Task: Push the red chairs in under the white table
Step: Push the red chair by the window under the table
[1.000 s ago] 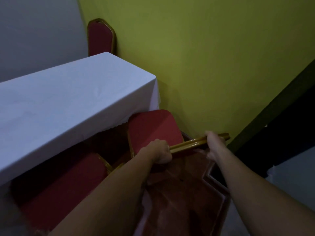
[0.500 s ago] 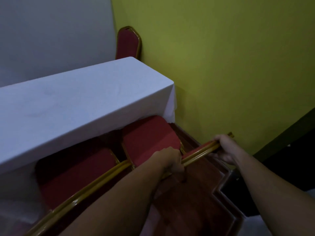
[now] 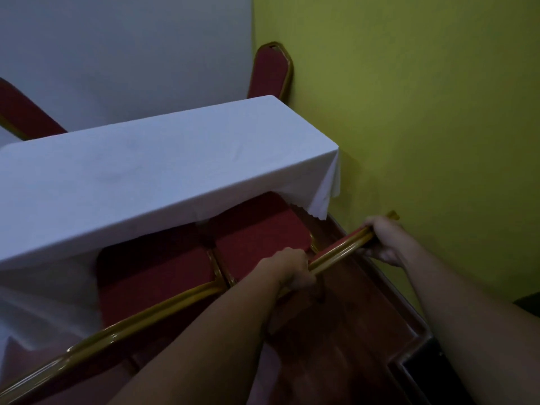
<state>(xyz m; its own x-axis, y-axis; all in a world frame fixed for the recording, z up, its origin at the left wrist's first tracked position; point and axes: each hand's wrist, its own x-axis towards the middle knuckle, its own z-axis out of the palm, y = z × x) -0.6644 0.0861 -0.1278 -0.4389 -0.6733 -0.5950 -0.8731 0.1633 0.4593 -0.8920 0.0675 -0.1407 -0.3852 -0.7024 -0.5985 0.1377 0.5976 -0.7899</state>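
Red chair (image 3: 260, 244) at worktop's (image 3: 163, 171) right end, seat partly under the cloth. Both hands wrapped round its gold top rail: left hand (image 3: 292, 271), right hand (image 3: 385, 241), set apart prob. for a straight push beside the yellow wall (image 3: 423, 127). Neighbour chair (image 3: 157, 276) sits alongside.

- Right side: the yellow wall (image 3: 423, 127) stands close beside the white table (image 3: 146, 176) end, leaving only a narrow gap there.
- Under the table edge: the gripped red chair seat (image 3: 260, 241) and the neighbouring seat (image 3: 155, 282) sit side by side, almost touching.
- The hanging tablecloth corner (image 3: 324, 197) drapes just beside the gripped seat.
- Far side: another chair back (image 3: 271, 73) occupies the wall corner.
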